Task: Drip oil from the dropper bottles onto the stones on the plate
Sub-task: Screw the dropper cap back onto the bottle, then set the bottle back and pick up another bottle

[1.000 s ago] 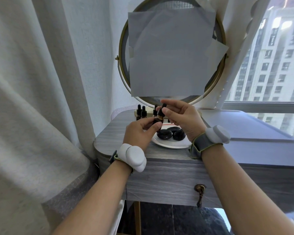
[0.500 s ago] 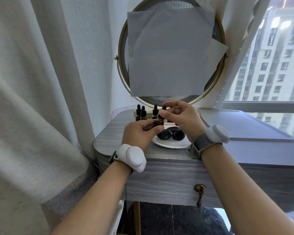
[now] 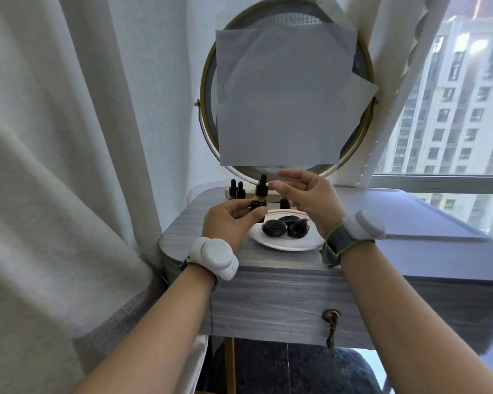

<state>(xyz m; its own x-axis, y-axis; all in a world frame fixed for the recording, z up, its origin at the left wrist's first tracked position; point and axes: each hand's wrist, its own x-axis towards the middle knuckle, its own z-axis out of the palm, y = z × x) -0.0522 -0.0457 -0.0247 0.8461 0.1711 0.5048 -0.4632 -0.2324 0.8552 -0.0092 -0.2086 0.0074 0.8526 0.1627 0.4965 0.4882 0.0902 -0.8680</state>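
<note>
- The left hand (image 3: 228, 223) pinches the brown dropper bottle (image 3: 259, 199) by its body and holds it upright over the plate's (image 3: 282, 243) left rim. I judge this steadies it while the cap is worked.
- The right hand (image 3: 305, 197) sits beside the cap with its fingers loosely spread; I cannot tell whether the thumb touches it.
- The stones (image 3: 285, 227) lie on the plate near the table's (image 3: 182, 223) front edge.
- Half a second ago the right fingers pinched the cap — now they have loosened, probably to regrip between turns.

- Stones (image 3: 285, 226): smooth, glossy black.
- Plate (image 3: 282, 245): white, glazed, shiny.
- Bottle (image 3: 259, 199): amber glass, matt black dropper cap.
- Table (image 3: 268, 297): grey wood grain, matt.
- Mirror frame (image 3: 204, 109): brass-toned metal.
- Paper (image 3: 282, 103): matt grey sheet.
- Curtain (image 3: 40, 166): coarse-woven off-white cloth.
</note>
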